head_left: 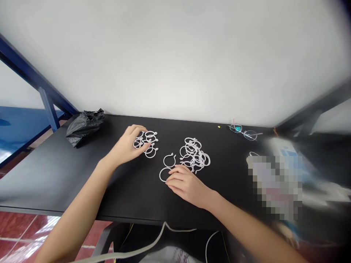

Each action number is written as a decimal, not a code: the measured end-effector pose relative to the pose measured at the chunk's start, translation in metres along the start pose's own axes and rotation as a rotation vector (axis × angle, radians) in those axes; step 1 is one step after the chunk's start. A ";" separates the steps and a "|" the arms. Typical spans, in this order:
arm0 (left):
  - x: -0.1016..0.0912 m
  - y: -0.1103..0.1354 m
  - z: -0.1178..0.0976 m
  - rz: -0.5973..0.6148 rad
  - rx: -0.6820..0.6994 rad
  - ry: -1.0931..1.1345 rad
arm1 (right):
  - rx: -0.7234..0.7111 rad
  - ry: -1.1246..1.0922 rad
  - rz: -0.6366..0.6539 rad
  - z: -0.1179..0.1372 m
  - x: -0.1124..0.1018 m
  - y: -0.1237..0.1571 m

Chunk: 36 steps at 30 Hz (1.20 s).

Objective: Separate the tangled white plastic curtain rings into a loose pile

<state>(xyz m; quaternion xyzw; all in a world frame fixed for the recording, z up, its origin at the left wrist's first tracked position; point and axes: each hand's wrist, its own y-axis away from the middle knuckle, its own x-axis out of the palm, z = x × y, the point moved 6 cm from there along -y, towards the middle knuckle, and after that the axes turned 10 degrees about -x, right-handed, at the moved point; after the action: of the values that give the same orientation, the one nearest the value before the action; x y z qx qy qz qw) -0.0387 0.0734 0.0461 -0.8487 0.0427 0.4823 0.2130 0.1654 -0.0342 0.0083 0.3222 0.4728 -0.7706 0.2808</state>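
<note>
My left hand is over a small group of white open rings with little knobbed ends. Its thumb and fingers are spread around part of that group, hiding some rings. My right hand has its fingers close together over the right side of a single white ring, which lies at the fingertips. Just above it on the table is another white ring, its gap facing up and right. A larger, tangled pile of white rings lies beyond my right hand.
The black table meets a pale wall. A crumpled black plastic bag sits at the far left, and eyeglasses lie at the back right. Blurred plastic packaging is on the right. A pale cable crosses below the front edge.
</note>
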 end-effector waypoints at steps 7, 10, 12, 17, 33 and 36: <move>0.037 0.024 -0.070 0.169 0.280 0.180 | -0.024 -0.038 -0.193 0.002 -0.012 -0.004; 0.047 0.031 -0.076 0.207 0.314 0.246 | -0.020 -0.043 -0.323 0.002 -0.022 -0.003; 0.053 0.034 -0.078 0.221 0.332 0.266 | -0.028 -0.038 -0.363 0.003 -0.025 -0.003; 0.061 0.038 -0.082 0.251 0.352 0.248 | -0.025 -0.066 -0.361 0.001 -0.022 -0.001; 0.052 0.043 -0.087 -0.019 0.436 0.310 | 0.142 -0.142 -0.558 -0.003 -0.027 0.002; 0.050 0.041 -0.086 -0.079 0.410 0.345 | 0.145 -0.142 -0.603 0.000 -0.033 0.000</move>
<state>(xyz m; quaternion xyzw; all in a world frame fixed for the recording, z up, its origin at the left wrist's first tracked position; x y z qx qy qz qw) 0.0455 0.0084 0.0300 -0.8584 0.1419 0.3034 0.3884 0.1863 -0.0299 0.0333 0.1320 0.4700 -0.8714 0.0481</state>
